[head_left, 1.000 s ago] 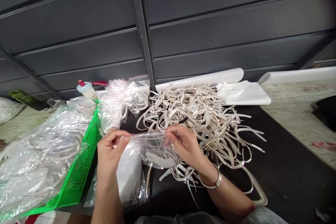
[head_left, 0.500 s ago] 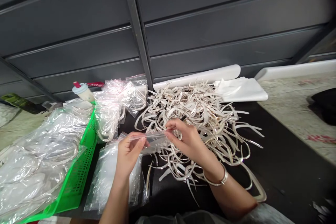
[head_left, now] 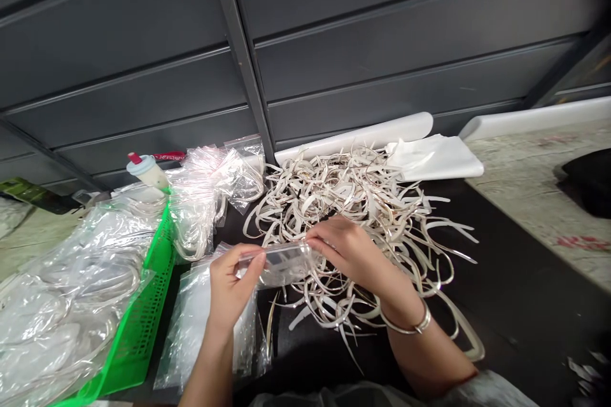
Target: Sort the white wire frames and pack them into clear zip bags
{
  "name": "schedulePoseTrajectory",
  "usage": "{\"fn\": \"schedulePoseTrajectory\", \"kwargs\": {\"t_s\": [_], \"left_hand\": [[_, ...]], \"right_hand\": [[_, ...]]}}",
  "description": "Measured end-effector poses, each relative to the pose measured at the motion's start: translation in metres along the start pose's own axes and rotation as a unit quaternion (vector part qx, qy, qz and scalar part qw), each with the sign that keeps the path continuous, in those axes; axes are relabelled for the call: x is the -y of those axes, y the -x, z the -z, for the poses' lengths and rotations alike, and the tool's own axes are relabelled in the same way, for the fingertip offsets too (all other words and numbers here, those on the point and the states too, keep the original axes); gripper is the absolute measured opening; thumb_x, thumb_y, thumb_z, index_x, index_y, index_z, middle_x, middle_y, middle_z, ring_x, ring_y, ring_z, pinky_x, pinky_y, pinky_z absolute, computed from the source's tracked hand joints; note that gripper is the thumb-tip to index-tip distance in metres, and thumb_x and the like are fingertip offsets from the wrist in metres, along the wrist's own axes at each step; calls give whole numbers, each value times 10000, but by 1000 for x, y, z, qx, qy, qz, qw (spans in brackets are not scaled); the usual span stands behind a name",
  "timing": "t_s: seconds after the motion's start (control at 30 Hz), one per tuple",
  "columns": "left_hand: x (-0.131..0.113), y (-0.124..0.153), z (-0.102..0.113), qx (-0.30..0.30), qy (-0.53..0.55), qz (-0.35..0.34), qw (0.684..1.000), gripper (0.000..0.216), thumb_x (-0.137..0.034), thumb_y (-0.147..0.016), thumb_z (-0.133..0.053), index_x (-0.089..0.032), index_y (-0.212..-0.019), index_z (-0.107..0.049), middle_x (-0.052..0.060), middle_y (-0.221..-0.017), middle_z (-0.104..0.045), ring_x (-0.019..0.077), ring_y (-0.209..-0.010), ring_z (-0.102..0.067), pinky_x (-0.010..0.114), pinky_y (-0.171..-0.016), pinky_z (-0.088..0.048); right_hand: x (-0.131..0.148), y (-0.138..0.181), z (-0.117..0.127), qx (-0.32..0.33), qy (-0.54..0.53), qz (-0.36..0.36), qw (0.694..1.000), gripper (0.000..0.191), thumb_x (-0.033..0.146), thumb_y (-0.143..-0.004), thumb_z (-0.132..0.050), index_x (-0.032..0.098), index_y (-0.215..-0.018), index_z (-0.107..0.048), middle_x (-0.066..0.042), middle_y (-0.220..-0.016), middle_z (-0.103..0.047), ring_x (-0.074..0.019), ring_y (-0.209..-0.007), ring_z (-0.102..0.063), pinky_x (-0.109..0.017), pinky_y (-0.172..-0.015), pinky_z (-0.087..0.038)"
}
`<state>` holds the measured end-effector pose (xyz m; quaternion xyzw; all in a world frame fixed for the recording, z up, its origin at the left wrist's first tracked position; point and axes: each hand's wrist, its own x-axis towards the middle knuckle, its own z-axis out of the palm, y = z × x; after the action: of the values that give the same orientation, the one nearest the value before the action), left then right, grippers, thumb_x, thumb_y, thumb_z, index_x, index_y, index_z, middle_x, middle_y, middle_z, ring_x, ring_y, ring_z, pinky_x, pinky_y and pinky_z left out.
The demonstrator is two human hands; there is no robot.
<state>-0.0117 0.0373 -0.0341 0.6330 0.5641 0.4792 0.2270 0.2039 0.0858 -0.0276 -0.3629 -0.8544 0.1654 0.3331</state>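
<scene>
Between my two hands I hold a small clear plastic bag (head_left: 286,262) with a pale curved band inside. My left hand (head_left: 232,285) pinches its left end, fingers closed. My right hand (head_left: 352,249) pinches the right end of the bag's top edge; a silver bangle sits on that wrist. Behind and under my right hand lies a big tangled pile of cream and silver headbands (head_left: 363,203) on the black tabletop. A stack of empty clear bags (head_left: 195,324) lies flat under my left hand.
A green mesh basket (head_left: 143,324) at the left is heaped with bagged bands (head_left: 62,286). More bagged bands (head_left: 210,184) and a small bottle with a red cap (head_left: 146,170) stand behind it. White paper (head_left: 434,158) lies at the back, and a dark panelled wall rises behind.
My left hand has slid right along the bag's top edge toward my right hand, and the bag has dropped lower and lies flatter. The view has shifted slightly.
</scene>
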Motion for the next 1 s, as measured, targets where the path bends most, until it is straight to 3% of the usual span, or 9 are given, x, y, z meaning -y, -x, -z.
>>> {"fn": "schedulePoseTrajectory", "kwargs": {"t_s": [0.1, 0.17, 0.23, 0.3, 0.37, 0.43, 0.57, 0.7, 1.0], "left_hand": [[-4, -8, 13, -12, -117, -60, 991, 116, -278, -796, -596, -183, -848, -637, 19, -774, -691, 157, -676, -650, 259, -628, -507], [-14, -14, 18, -19, -231, -134, 963, 184, -286, -792, -606, -188, -947, -626, 48, -894, -688, 189, -803, -641, 308, -730, -493], [-28, -17, 17, 13, -322, -204, 925, 265, -300, -791, -609, -190, -1032, -604, 69, -963, -678, 223, -883, -618, 368, -806, -460], [-39, -21, 14, 90, -369, -239, 894, 208, -282, -815, -576, -202, -1002, -618, 54, -907, -686, 220, -836, -617, 377, -792, -447], [-44, -26, 12, 175, -381, -224, 880, 132, -235, -846, -517, -219, -888, -642, 19, -794, -686, 187, -727, -620, 330, -717, -451], [-42, -36, 16, 207, -380, -192, 881, 175, -215, -856, -484, -232, -798, -649, -6, -738, -683, 162, -664, -622, 282, -647, -443], [-34, -69, 44, 94, -405, -135, 899, 167, -304, -827, -510, -259, -777, -663, -31, -727, -699, 161, -617, -626, 256, -592, -417], [-31, -106, 69, -17, -475, -42, 879, 183, -348, -800, -502, -257, -784, -660, -12, -686, -693, 206, -641, -622, 279, -602, -390], [13, -180, 70, 23, -524, 28, 851, 279, -376, -784, -456, -234, -867, -681, 40, -799, -715, 256, -796, -629, 294, -647, -394]], "right_hand": [[1, -1, -1, 10, 8, -1, 1000, 173, 181, -897, -465, 164, -804, -610, -8, -676, -628, -128, -615, -554, -254, -594, -374], [7, -2, -6, 5, 4, 12, 1000, 177, 193, -903, -454, 169, -808, -601, -5, -686, -626, -126, -616, -551, -247, -589, -375], [13, -2, -11, -8, -3, 28, 1000, 178, 203, -907, -450, 170, -806, -592, -5, -687, -620, -124, -616, -550, -244, -598, -384], [16, -1, -15, -24, -12, 41, 999, 175, 205, -907, -454, 166, -800, -586, -6, -681, -613, -125, -619, -552, -245, -608, -397], [17, 0, -15, -39, -24, 48, 998, 166, 199, -907, -453, 165, -809, -583, -11, -697, -616, -125, -631, -558, -245, -613, -410], [15, 1, -11, -64, -37, 47, 996, 158, 186, -908, -443, 167, -840, -584, -19, -734, -624, -125, -654, -565, -245, -615, -422], [7, 4, 3, -152, -69, 34, 985, 149, 163, -903, -434, 162, -896, -583, -34, -763, -629, -127, -669, -566, -256, -607, -441], [4, 7, 13, -222, -84, 37, 971, 123, 139, -888, -458, 164, -900, -578, -33, -756, -634, -126, -675, -571, -264, -612, -458], [6, 9, 17, -223, -47, 55, 972, 149, 164, -894, -440, 178, -880, -587, -14, -736, -645, -110, -642, -570, -259, -590, -455]]}}
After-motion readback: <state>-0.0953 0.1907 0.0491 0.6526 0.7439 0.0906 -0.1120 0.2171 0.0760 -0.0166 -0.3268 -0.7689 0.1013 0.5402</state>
